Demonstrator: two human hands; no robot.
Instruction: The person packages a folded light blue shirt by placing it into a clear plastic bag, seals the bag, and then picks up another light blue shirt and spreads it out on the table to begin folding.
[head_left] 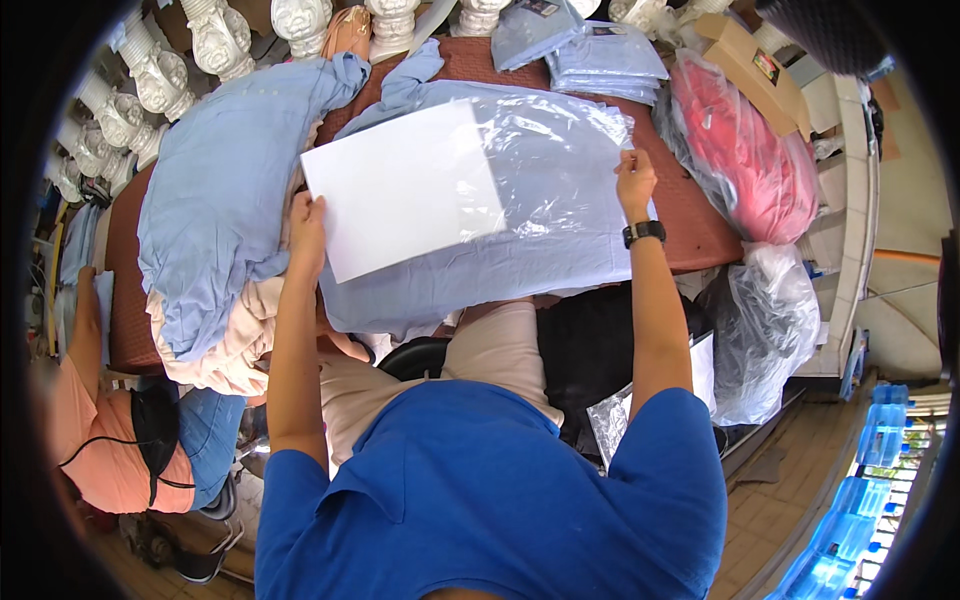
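garment heap (215,190) crowding left, bagged bundle (745,150) right

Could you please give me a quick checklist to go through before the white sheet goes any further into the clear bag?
1. Left hand grips the white sheet at its lower left corner: ok.
2. Right hand holds the clear plastic bag at its right edge: ok.
3. Sheet flat, no visible creases: ok.
4. Sheet's right part under the plastic: ok.
5. Folded blue garment lies flat beneath: ok.
6. Whether the garment is already inside the bag: cannot tell.
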